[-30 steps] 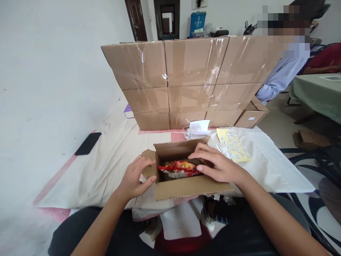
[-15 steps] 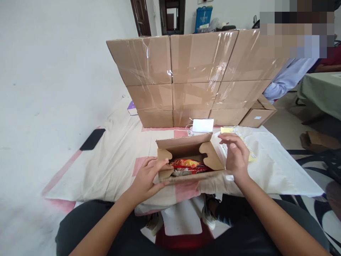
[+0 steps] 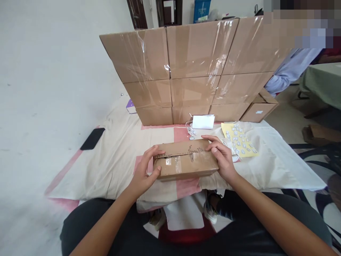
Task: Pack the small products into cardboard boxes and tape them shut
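Observation:
A small cardboard box (image 3: 186, 165) sits on the cloth in front of me, its top flaps folded over and meeting along a ragged seam. Bits of clear tape and dark scribbled marks show on its top. My left hand (image 3: 145, 170) grips the left end, thumb on the near flap and fingers on the far one. At the right end my right hand (image 3: 222, 158) holds the box, fingers lying over the far corner. What lies inside the box is hidden by the flaps.
Taped cardboard boxes (image 3: 195, 64) form a wall behind. Before it lie a white card (image 3: 203, 122), a yellow sticker sheet (image 3: 241, 140) and, at left, a black phone (image 3: 92, 139). A purple box (image 3: 131, 106) stands far left. A person's blue sleeve (image 3: 293, 71) shows at right.
The box stood open with red packets visible inside; now its flaps are folded shut over them. My right hand has come down from the air onto the right end.

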Motion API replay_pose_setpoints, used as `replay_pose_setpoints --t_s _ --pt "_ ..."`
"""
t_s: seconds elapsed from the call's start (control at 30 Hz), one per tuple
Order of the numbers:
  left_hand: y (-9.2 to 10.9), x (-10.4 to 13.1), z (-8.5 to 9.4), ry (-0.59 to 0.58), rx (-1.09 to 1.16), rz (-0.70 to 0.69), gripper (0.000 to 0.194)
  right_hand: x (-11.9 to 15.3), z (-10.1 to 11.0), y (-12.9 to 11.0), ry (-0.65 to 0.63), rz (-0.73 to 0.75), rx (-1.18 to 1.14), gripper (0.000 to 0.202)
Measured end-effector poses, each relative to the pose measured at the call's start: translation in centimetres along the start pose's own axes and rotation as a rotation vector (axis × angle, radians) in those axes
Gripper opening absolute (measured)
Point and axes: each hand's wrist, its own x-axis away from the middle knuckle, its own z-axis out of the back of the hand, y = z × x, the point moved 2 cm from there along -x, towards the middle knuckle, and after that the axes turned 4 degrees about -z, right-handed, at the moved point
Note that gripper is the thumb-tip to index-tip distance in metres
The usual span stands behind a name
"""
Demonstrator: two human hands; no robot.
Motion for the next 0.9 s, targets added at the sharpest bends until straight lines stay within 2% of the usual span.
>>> replay_pose_setpoints --t_s 0.07,0.17,0.27,0.43,0.5,0.6,0.67,0.7,0.8,0.9 --pt "0.2 -0.2 0.3 -0.068 -0.053 -0.065 0.049 -0.1 0.1 -0.3 -0.009 0.003 0.037 0.033" --pt "0.7 -0.5 0.5 -0.146 -0.172 -0.132 0.049 -0.3 0.1 -0.2 -0.010 0.014 0.033 0.035" --pt "1.3 -0.6 0.3 -0.215 -0.296 -0.127 0.046 -0.5 0.0 0.0 -0.008 -0.028 0.079 0.038" --pt "1.4 -0.7 0.0 -0.225 -0.486 -0.163 0.051 -0.8 0.7 -0.5 0.016 -0.056 0.158 0.034" --pt "1.2 -0.8 0.1 -0.215 -0.529 -0.182 0.046 -0.6 2.2 -0.8 0.115 -0.035 0.190 0.028" --pt "0.6 -1.3 0.3 -0.212 -0.544 -0.198 0.041 0.2 5.9 -0.9 0.361 -0.034 0.309 0.021" --pt "0.4 -1.7 0.3 -0.204 -0.546 -0.207 0.041 0.8 8.6 -0.4 0.483 -0.139 0.404 0.020" --pt "0.2 -1.9 0.3 -0.197 -0.550 -0.211 0.040 1.0 9.9 -0.1 0.502 -0.235 0.436 0.021" --pt "-0.3 -2.5 0.1 -0.175 -0.569 -0.212 0.039 1.0 12.4 1.4 0.428 -0.523 0.457 0.028" --pt "-0.7 -2.9 0.0 -0.170 -0.579 -0.213 0.039 0.6 13.1 2.8 0.325 -0.672 0.425 0.039"
